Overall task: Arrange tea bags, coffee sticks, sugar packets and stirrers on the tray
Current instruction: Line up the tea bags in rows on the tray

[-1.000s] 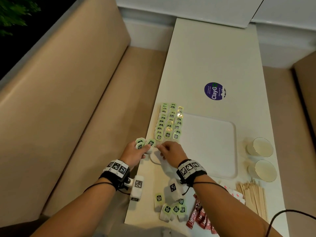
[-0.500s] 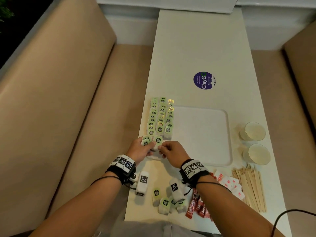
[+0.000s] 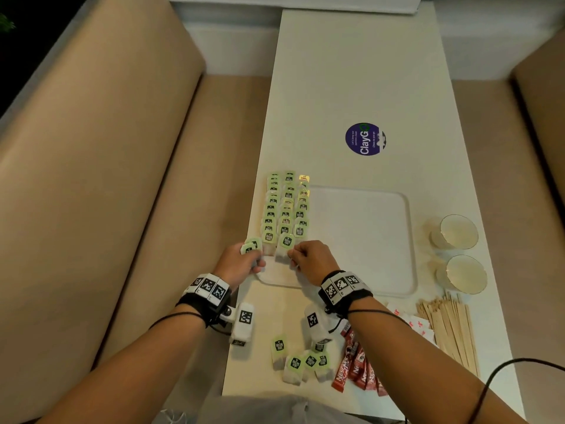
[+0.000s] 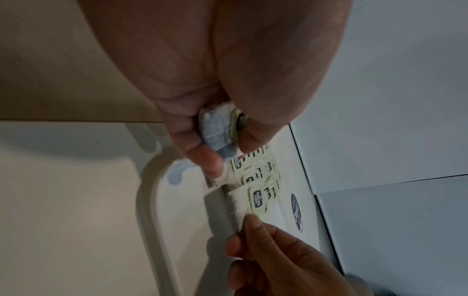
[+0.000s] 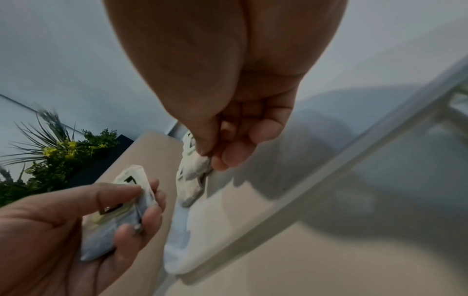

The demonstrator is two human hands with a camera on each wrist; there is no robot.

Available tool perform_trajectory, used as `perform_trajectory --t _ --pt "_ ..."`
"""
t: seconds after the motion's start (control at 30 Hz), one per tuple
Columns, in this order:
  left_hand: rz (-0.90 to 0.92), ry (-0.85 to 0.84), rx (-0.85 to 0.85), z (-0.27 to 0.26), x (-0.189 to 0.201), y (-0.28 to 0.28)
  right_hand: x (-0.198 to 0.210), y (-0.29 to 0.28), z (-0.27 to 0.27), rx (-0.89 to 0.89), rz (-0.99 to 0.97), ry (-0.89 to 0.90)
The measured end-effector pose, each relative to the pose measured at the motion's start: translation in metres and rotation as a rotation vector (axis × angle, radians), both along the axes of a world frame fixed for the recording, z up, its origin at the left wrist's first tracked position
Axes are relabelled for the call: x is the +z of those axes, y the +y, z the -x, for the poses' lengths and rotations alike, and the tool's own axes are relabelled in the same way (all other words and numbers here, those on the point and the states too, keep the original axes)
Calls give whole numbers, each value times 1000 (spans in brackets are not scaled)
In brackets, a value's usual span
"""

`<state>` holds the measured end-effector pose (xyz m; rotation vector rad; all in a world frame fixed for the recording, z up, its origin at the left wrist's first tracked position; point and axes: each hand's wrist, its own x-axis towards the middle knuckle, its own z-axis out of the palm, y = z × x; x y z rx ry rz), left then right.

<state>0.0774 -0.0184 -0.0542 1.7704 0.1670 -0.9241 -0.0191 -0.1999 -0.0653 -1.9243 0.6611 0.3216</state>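
A white tray (image 3: 367,240) lies on the table, with three rows of green-tagged tea bags (image 3: 286,206) along its left side. My left hand (image 3: 241,264) holds a small stack of tea bags (image 3: 252,246) at the tray's near left corner; the left wrist view shows them (image 4: 220,128) between thumb and fingers. My right hand (image 3: 308,261) pinches one tea bag (image 3: 286,244) by its near end, at the near end of the middle row. In the right wrist view that bag (image 5: 195,166) touches the tray.
Loose tea bags (image 3: 299,362), red coffee sticks (image 3: 354,368), sugar packets (image 3: 412,324) and wooden stirrers (image 3: 449,328) lie near the table's front edge. Two paper cups (image 3: 455,234) stand right of the tray. A purple sticker (image 3: 365,139) lies farther back. Beige benches flank the table.
My right hand has carried one tea bag forward from beside the left hand to the near end of the middle row. The left hand has kept its stack and shifted little.
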Motion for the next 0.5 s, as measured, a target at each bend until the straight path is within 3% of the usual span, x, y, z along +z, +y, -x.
perform_trajectory --t 0.5 --pt "4 -38 -31 2 -2 9 -4 -3 -11 -14 142 61"
